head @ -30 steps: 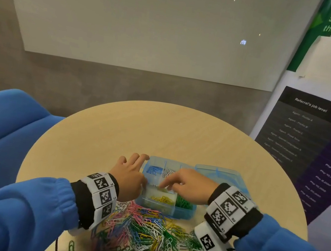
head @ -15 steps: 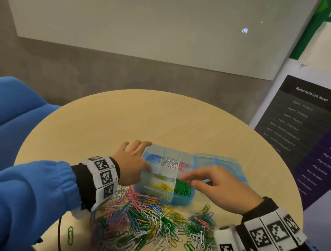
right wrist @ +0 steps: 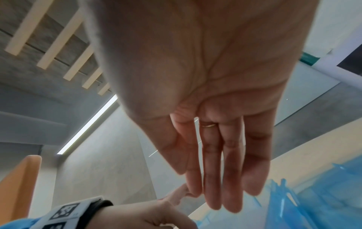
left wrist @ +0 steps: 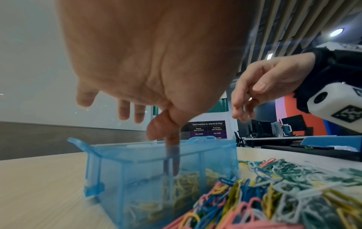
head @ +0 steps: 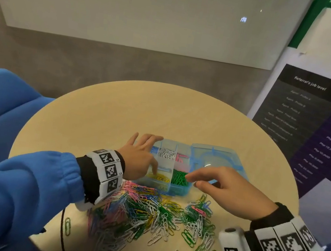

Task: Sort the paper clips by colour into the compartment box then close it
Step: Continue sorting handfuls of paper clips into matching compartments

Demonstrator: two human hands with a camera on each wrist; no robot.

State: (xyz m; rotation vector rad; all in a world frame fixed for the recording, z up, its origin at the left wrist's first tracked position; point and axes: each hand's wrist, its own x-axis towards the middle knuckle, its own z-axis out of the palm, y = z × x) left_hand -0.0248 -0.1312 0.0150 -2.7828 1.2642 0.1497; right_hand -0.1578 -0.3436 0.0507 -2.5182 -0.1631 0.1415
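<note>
While left hand (head: 139,160) fingers pinch into the translucent ribbed box (head: 178,189), right hand (head: 230,192) fingers hang relaxed.

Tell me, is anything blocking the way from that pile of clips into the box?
Nothing visible does. The compartment box sits right behind the clip pile, and its lid lies open flat to the right. Only the left hand dips into the yellow compartment.

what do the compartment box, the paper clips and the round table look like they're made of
Compartment box: translucent blue plastic, glossy; the clips show through its walls.
Paper clips: probably wire with a coloured coating, going by the thin bent loops in pink, green, yellow, blue and white.
Round table: light wood-look top, matte; could be laminate.
</note>
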